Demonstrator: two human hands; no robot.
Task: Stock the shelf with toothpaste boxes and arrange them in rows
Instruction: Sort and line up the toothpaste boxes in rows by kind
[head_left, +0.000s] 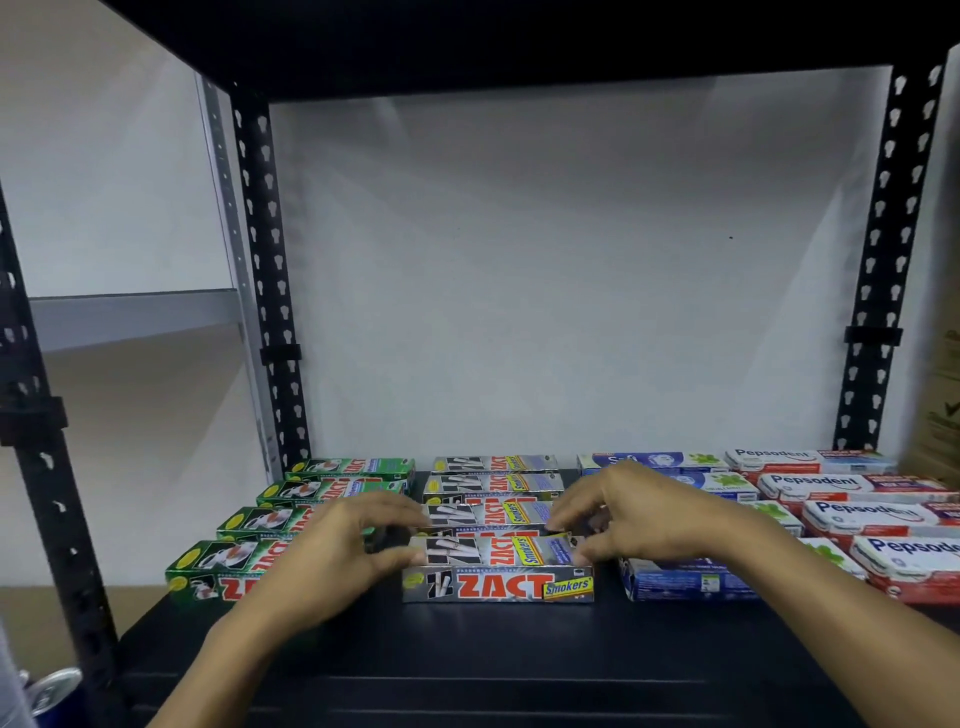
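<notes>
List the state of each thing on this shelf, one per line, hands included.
Left hand: gripping the front grey box's left end.
Right hand: gripping its right end.
Front grey Zact box: flat, closed, on shelf.
Green Zact boxes: four, in one row.
Pepsodent boxes: flat, in a row.
Blue boxes: partly hidden.

On the black shelf (498, 654), the left hand (337, 545) and right hand (639, 514) grip opposite ends of the front silver Zact box (498, 569), flanked by green boxes (270, 525) and Pepsodent boxes (857, 509).
</notes>
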